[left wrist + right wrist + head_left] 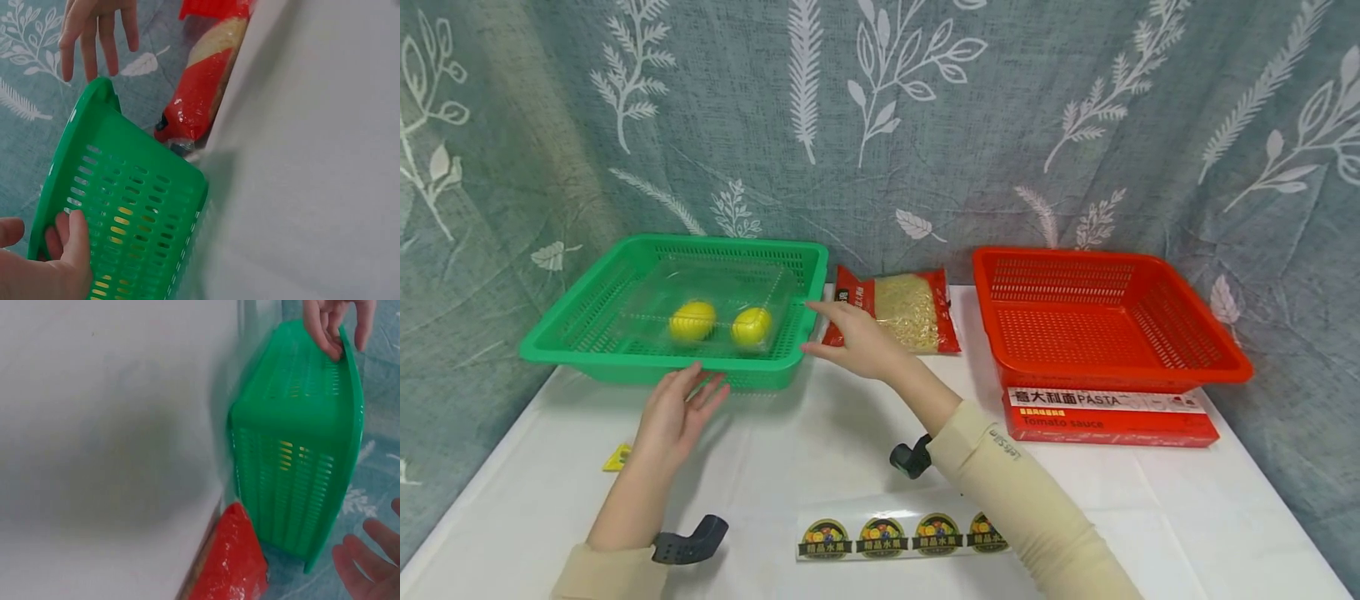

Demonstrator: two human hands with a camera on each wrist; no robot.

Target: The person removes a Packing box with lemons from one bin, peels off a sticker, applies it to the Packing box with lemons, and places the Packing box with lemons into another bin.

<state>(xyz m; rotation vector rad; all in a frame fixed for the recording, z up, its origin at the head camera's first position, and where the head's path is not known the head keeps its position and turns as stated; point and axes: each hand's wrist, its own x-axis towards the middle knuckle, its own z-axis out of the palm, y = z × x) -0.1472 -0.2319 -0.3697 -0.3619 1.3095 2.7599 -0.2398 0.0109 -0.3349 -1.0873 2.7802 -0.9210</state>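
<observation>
A green basket (700, 364) stands at the back left of the table. In it lies a clear plastic box (722, 279), and two lemons (692, 322) show through the plastic. My left hand (672, 417) is at the basket's front rim, fingers loosely bent below the rim's outer edge; in the left wrist view its thumb stands apart from the fingers (76, 240). At the basket's right rim is my right hand (857, 340), thumb and fingers spread apart; whether they touch the rim is unclear.
A bag of noodles (906, 312) lies right of the green basket. Further right is a red basket (1075, 333), with a red pasta box (1108, 417) before it. A strip of round stickers (880, 537) lies in front, and a small yellow piece (617, 457) at the left.
</observation>
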